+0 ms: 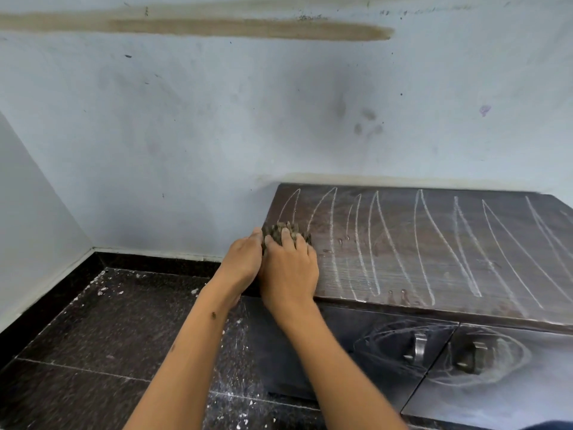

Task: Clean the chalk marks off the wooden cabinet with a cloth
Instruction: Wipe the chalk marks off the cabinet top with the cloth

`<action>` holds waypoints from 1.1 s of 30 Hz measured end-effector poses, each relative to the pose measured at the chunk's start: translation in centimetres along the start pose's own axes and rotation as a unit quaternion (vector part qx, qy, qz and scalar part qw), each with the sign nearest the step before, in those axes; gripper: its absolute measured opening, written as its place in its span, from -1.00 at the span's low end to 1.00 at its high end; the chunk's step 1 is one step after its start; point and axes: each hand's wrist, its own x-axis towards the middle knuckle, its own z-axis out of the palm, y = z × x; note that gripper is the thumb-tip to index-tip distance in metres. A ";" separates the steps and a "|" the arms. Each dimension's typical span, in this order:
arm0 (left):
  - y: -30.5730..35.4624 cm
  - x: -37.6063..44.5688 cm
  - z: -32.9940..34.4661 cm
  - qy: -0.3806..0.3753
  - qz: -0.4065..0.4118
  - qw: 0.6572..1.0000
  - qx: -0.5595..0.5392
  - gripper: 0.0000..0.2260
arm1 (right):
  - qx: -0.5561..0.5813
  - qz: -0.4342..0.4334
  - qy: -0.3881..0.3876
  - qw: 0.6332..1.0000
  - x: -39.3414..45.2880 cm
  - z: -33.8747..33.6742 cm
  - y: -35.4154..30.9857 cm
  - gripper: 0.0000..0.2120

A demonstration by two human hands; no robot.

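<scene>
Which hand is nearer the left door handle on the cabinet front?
Right. The right hand presses the cloth on the cabinet top, up-left of the left door handle; the left hand sits farther left.

The cabinet (434,243) is showing dark, matt wood grain; its handles (419,347) are gleaming metal; the cloth (286,232) is looking coarse and knobbly.
</scene>
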 end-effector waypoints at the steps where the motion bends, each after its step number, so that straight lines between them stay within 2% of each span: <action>1: 0.1 0.0 0.0 0.007 0.004 1.000 0.003 -0.56 | -0.009 0.012 0.043 0.999 -1.4 -0.2 -0.3 -0.60; 3: 0.3 0.0 0.2 0.017 0.013 1.000 0.003 -0.55 | -0.009 0.018 0.063 0.998 -2.5 -0.4 -0.4 -0.55; 6: 0.7 -0.3 0.6 0.018 0.020 1.000 -0.001 -0.56 | 0.001 -0.024 -0.018 1.000 -0.1 0.2 0.0 -0.55; 9: 0.8 -0.6 0.6 0.021 0.024 0.999 -0.004 -0.57 | -0.005 -0.013 -0.024 1.000 2.9 0.0 0.2 -0.63; 12: 0.6 -0.5 0.4 0.017 0.023 1.000 0.001 -0.56 | 0.020 -0.001 -0.047 0.999 2.2 -0.2 0.1 -0.61; 13: 0.5 -0.4 0.4 0.018 0.021 1.000 0.008 -0.55 | 0.015 0.000 -0.040 0.999 1.2 -0.1 0.0 -0.60; 15: 0.3 0.0 0.4 0.019 0.016 0.999 0.027 -0.52 | -0.008 0.010 0.048 0.999 -1.4 -0.4 -0.2 -0.57; 17: 0.2 0.2 0.5 0.014 0.016 0.999 0.045 -0.49 | 0.004 0.014 0.074 0.997 -2.8 -0.8 -0.3 -0.52; 19: 0.3 0.2 0.7 0.011 0.023 0.998 0.058 -0.49 | 0.011 -0.029 0.017 0.999 -1.8 -0.1 0.1 -0.52; 20: 0.3 0.1 0.8 0.011 0.030 0.998 0.059 -0.50 | 0.011 -0.023 -0.007 1.000 -0.7 0.0 0.2 -0.54; 26: 0.2 -0.2 0.6 0.013 0.033 0.997 0.065 -0.50 | 0.009 0.002 -0.039 0.999 3.3 0.4 0.1 -0.63; 28: -0.1 -0.1 0.6 0.010 0.033 0.998 0.062 -0.49 | 0.000 0.011 -0.016 1.000 1.6 0.6 0.0 -0.62; 30: -0.2 0.2 0.6 0.014 0.038 0.997 0.071 -0.46 | -0.010 0.025 0.040 0.999 -0.8 0.4 -0.2 -0.60; 32: -0.2 0.3 0.8 0.015 0.044 0.996 0.076 -0.42 | -0.012 0.025 0.038 0.999 -1.3 0.5 -0.1 -0.58; 33: -0.1 0.2 0.9 0.016 0.044 0.996 0.076 -0.41 | -0.019 -0.006 0.042 0.999 -0.6 0.6 0.1 -0.58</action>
